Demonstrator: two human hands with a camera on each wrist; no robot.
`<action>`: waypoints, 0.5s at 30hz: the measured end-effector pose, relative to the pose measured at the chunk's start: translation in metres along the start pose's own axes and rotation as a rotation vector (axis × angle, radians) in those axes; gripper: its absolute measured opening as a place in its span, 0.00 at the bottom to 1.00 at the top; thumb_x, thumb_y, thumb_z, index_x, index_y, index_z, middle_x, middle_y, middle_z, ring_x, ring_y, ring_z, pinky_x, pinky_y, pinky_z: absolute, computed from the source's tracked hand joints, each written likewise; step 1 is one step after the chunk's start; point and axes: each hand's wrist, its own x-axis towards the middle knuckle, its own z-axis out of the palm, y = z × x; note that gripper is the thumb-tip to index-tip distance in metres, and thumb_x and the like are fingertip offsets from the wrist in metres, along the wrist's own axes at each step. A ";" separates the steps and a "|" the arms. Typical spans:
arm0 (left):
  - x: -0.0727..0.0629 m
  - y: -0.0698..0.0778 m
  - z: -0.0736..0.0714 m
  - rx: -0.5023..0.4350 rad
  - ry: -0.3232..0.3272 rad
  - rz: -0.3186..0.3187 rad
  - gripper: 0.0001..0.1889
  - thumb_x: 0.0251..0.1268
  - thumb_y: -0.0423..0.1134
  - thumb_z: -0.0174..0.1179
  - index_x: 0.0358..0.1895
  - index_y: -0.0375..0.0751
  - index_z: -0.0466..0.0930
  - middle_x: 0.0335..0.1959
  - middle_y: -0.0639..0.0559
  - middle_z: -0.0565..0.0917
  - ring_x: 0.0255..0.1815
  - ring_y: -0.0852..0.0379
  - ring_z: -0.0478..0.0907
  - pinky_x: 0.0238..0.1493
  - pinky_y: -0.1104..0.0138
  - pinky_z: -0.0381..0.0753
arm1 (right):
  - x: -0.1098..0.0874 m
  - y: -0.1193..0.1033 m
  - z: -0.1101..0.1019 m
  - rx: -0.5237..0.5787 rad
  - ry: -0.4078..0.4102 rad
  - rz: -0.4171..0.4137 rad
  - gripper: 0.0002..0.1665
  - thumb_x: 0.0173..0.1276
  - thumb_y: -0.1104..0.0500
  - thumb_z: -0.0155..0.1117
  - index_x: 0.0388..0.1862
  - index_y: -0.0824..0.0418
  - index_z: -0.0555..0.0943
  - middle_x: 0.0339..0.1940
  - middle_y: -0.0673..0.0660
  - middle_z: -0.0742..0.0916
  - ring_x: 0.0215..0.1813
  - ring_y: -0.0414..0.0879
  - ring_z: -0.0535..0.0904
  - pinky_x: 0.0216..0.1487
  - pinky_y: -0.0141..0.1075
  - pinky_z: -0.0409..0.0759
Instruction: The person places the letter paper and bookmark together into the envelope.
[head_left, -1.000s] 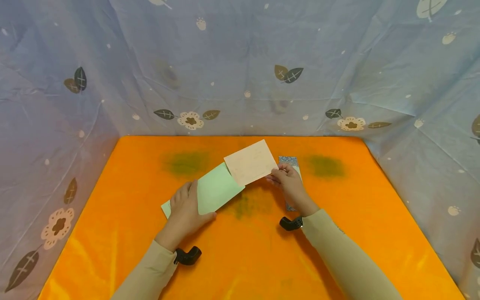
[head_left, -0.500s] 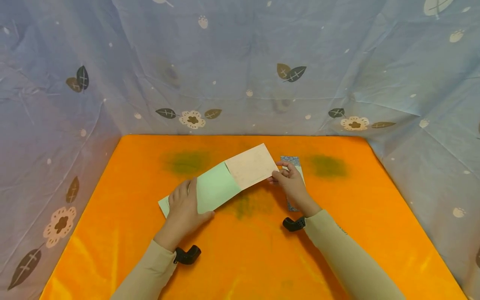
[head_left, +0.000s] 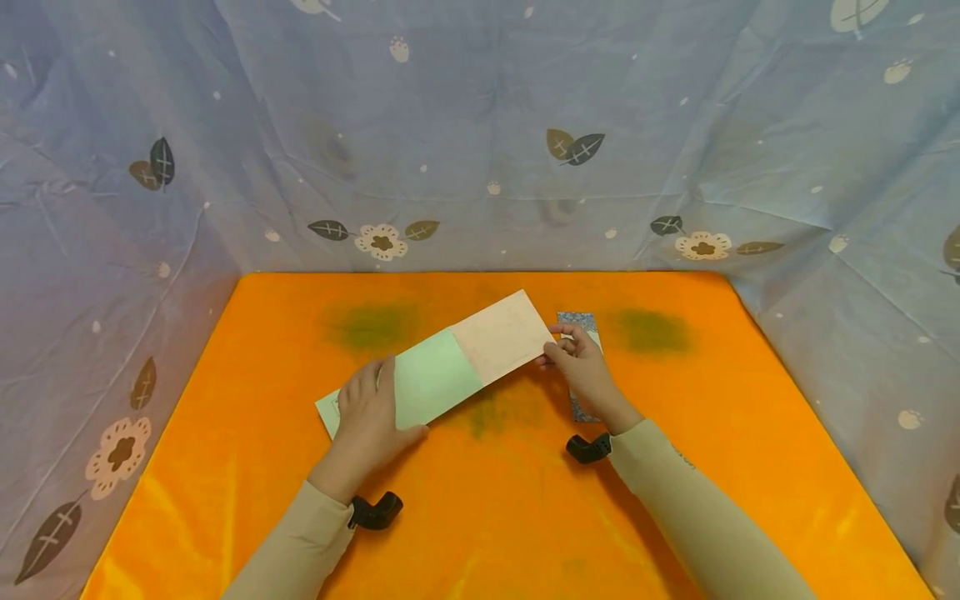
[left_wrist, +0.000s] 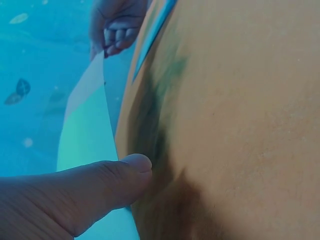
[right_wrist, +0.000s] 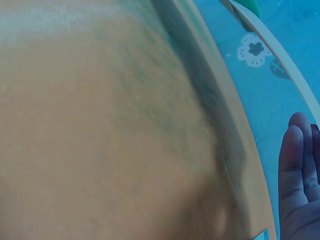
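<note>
A light green paper envelope (head_left: 435, 379) slants across the middle of the table, its right end raised. My left hand (head_left: 367, 421) grips its left part, fingers over the far edge and thumb (left_wrist: 120, 180) along the near one. A cream card (head_left: 504, 337) extends from the envelope's right end, in line with it. My right hand (head_left: 581, 371) pinches the card's right corner between thumb and fingers; in the right wrist view its fingers (right_wrist: 295, 165) show beside the paper's edge. Under the right hand lies a narrow pale strip with blue speckled ends (head_left: 577, 320), its middle partly hidden.
An orange cloth (head_left: 480, 517) with dark green smudges covers the table. Patterned blue-grey curtains (head_left: 480, 125) rise behind it and on both sides. A black device (head_left: 377, 510) is worn on the left wrist, another black device (head_left: 588, 448) on the right.
The cream card has come down slightly and lined up with the green envelope; the step at their joint is gone. The left hand has barely moved; the right index finger has straightened somewhat.
</note>
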 end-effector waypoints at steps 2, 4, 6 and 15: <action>0.000 0.000 0.001 0.002 -0.003 0.000 0.62 0.43 0.56 0.77 0.74 0.29 0.47 0.69 0.31 0.55 0.68 0.32 0.50 0.66 0.41 0.46 | -0.001 0.000 0.000 0.004 -0.005 0.005 0.24 0.74 0.60 0.58 0.65 0.63 0.66 0.39 0.68 0.80 0.48 0.71 0.77 0.53 0.59 0.75; 0.000 0.000 0.001 0.003 -0.002 0.002 0.62 0.43 0.56 0.77 0.74 0.30 0.47 0.69 0.31 0.55 0.68 0.32 0.50 0.66 0.41 0.46 | -0.001 0.000 0.001 0.005 -0.007 0.009 0.24 0.74 0.60 0.58 0.64 0.63 0.66 0.40 0.68 0.80 0.48 0.71 0.77 0.53 0.58 0.76; 0.000 0.001 0.001 0.005 0.001 0.004 0.62 0.42 0.56 0.77 0.74 0.30 0.47 0.69 0.31 0.55 0.68 0.32 0.50 0.66 0.41 0.46 | -0.002 0.001 0.001 0.003 -0.008 0.017 0.23 0.73 0.60 0.58 0.64 0.62 0.67 0.40 0.69 0.80 0.48 0.70 0.77 0.53 0.57 0.76; -0.002 0.002 0.001 0.004 0.003 0.008 0.61 0.42 0.55 0.77 0.74 0.29 0.48 0.69 0.31 0.55 0.68 0.32 0.50 0.66 0.41 0.46 | -0.002 0.006 0.004 -0.035 -0.019 0.029 0.22 0.73 0.58 0.58 0.63 0.61 0.68 0.43 0.69 0.81 0.47 0.67 0.79 0.51 0.54 0.79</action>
